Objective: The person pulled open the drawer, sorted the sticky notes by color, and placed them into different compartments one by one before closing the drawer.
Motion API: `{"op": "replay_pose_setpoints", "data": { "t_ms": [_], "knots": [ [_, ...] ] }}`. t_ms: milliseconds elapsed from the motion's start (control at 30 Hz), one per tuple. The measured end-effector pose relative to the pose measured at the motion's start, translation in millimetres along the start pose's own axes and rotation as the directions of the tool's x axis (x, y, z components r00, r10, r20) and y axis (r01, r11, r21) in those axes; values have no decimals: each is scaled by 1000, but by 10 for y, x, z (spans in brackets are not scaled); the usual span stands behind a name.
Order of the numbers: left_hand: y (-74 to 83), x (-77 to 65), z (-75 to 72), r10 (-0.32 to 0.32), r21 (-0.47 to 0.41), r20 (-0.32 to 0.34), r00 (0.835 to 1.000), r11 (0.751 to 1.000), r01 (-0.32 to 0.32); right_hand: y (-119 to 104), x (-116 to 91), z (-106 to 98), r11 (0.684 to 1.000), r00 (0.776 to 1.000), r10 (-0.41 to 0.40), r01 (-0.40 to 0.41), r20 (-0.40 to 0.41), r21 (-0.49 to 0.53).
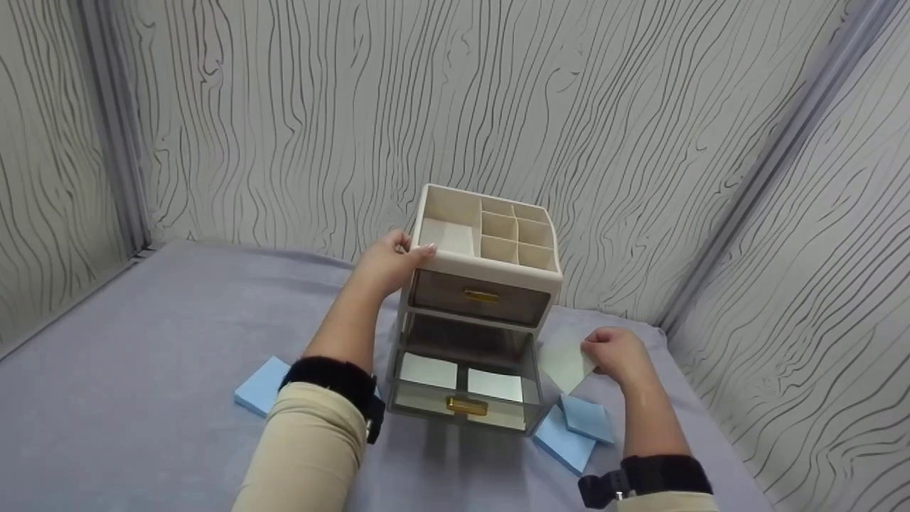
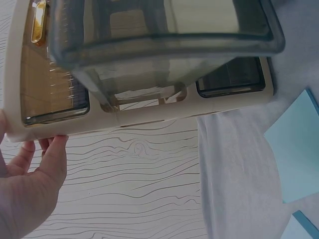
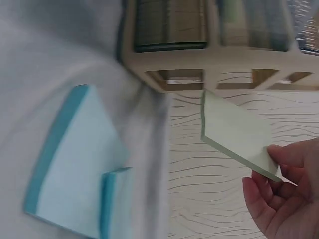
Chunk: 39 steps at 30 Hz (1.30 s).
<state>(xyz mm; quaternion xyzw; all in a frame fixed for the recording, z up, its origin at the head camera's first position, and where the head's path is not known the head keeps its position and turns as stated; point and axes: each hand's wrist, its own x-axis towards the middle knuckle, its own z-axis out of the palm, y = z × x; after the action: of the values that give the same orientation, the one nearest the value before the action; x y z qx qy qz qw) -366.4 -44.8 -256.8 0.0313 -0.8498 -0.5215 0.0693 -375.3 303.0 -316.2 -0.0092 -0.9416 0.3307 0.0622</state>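
Note:
A cream desktop organizer (image 1: 490, 264) with smoked drawers stands in the middle. My left hand (image 1: 389, 263) grips its upper left front corner, thumb on the top rim. The middle drawer (image 1: 466, 407) is pulled out and has two pale green sticky note pads (image 1: 495, 385) lying side by side in it. To the right of the organizer, my right hand (image 1: 617, 355) pinches another pale green sticky note pad (image 3: 234, 130) by one corner, thumb on its face and fingers beneath. This pad is held above the table, apart from the drawer.
Two blue sticky note pads (image 1: 564, 439) lie overlapping on the table at the right, below my right hand. More blue pads (image 1: 261, 386) lie at the left, partly behind my left forearm. A wood-grain patterned wall (image 1: 483, 92) rises behind the lilac cloth (image 1: 142, 370).

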Motion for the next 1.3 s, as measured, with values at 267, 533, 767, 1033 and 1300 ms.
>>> {"op": "replay_pose_setpoints", "data": {
  "t_ms": [267, 533, 767, 1033, 1300],
  "knots": [
    [11, -9, -5, -9, -12, -2, 1000, 1000, 8, -300, -175, -346, 1000, 991, -15, 14, 134, 9],
    [10, 7, -7, -16, -17, -6, 1000, 1000, 16, -649, -348, -502, 991, 975, -133, 128, 177, 37],
    [4, 10, -2, -2, -22, -4, 1000, 1000, 2, -845, -432, -421, 971, 943, -239, 232, 234, 56],
    [2, 8, -7, -7, 1, 7, 1000, 1000, 7, -960, -435, -115, 916, 876, -384, 401, 292, 2],
    [5, 15, -3, -11, -1, 6, 1000, 1000, 11, -1080, -410, 171, 805, 758, -528, 591, 382, -60]
  ]
}}
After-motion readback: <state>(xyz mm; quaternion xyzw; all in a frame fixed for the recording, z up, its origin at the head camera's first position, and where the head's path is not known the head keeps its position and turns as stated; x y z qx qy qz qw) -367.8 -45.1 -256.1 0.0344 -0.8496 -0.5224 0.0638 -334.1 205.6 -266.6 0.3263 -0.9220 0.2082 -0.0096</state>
